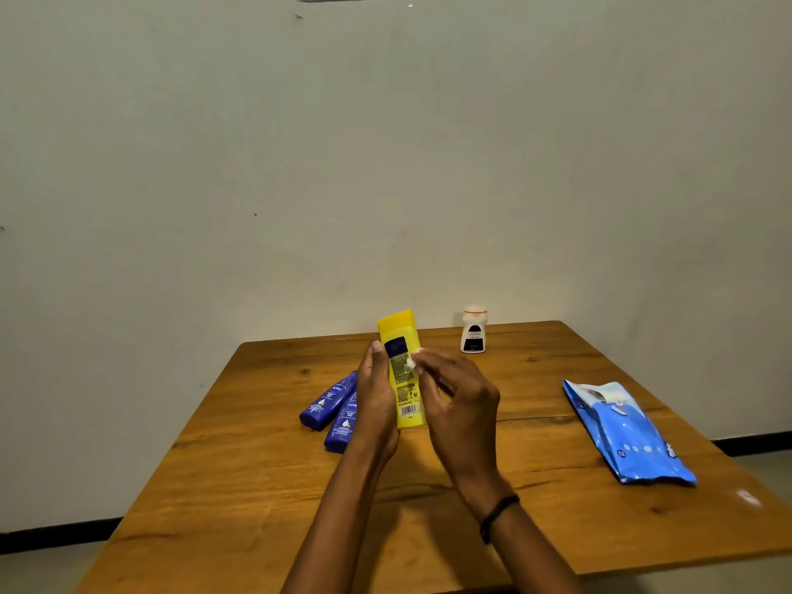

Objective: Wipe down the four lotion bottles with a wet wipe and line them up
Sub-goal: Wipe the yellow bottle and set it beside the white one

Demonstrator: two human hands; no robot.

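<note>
**Left hand (377,400) is holding the yellow bottle (405,379) while the right hand (458,405) is rubbing it**

The left hand is gripping the yellow bottle from its left side. The thumb is lying up along the bottle's front edge, and the other fingers are wrapping round the back, where they are hiding from view. The bottle is standing almost straight up in the hand, with its cap at the top and leaning a little to the left. It is being held over the middle of the table (265,473). Whether its bottom is touching the wood, I cannot tell.

The right hand is pinching a small white wipe (413,363) between its fingertips. It is pressing the wipe against the right side of the bottle, next to the dark label. The other fingers are curling loosely. A dark band (499,516) is sitting round the right wrist.

Two blue bottles (328,400) are lying on their sides just left of the left hand, close together. The nearer one (343,426) is partly hiding behind that hand.

A white bottle (473,332) is standing up near the far edge of the table, right of the yellow one and apart from it.

A blue pack (625,430) is lying flat on the right side of the table, well away from both hands. A bit of white is showing at its far end.

A plain wall (385,165) is standing behind the table.
</note>
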